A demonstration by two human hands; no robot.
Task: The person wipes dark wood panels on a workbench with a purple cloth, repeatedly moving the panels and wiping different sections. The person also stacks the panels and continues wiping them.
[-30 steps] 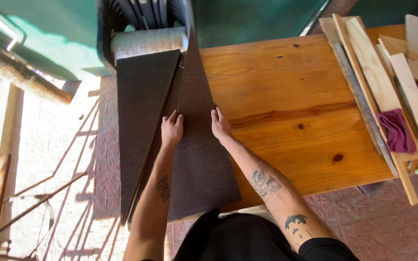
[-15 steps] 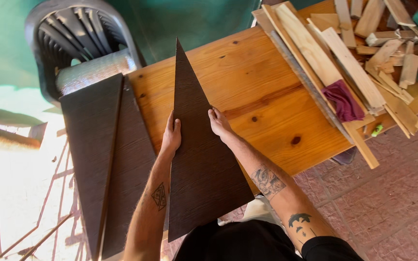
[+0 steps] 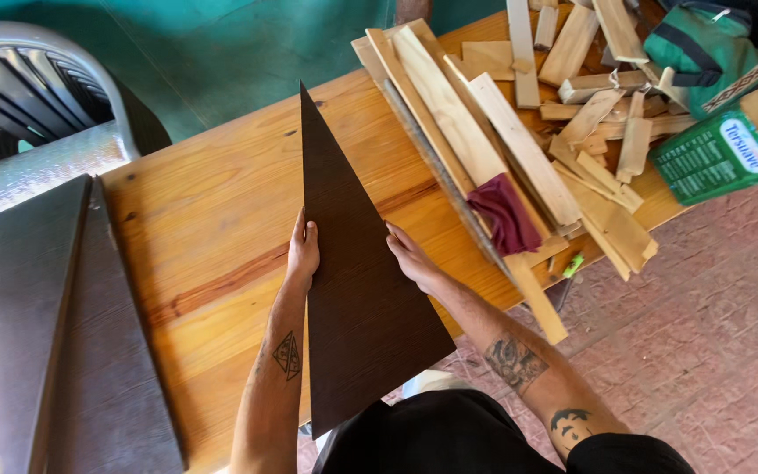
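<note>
While both hands are gripping its long edges to steady it | left hand (image 3: 303, 252) and right hand (image 3: 411, 257) are holding dark triangular board (image 3: 353, 290) | over wooden table (image 3: 212, 237).

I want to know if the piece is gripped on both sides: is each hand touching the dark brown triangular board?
Touching. The head view shows the left hand and right hand pressed against opposite edges of the dark brown triangular board.

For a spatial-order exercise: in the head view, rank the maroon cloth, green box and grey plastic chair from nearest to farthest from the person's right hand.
1. Maroon cloth, just right of the right hand, on the wood strips.
2. Green box, far right edge.
3. Grey plastic chair, far left.
</note>
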